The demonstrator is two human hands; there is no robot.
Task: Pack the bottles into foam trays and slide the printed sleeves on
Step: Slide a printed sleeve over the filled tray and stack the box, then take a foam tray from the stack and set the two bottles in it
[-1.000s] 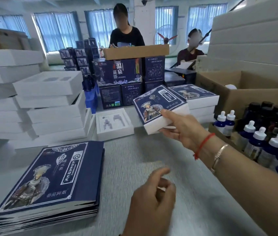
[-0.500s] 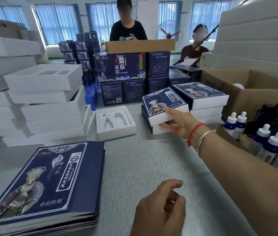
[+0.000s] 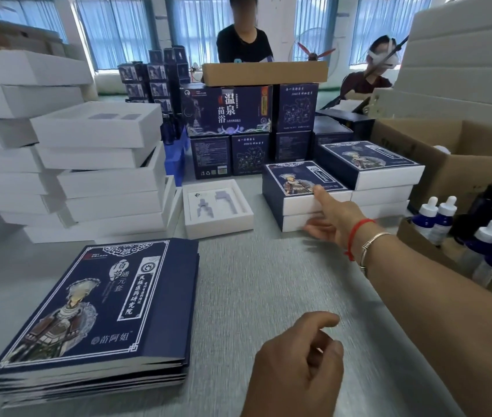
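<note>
Head view: sleeved box against right grip.

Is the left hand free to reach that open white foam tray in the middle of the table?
Probably yes. The left hand holds nothing, and only bare table lies between it and the foam tray; the sleeve stack sits off to the side.

Bare table between flat sleeves and bottles.
</note>
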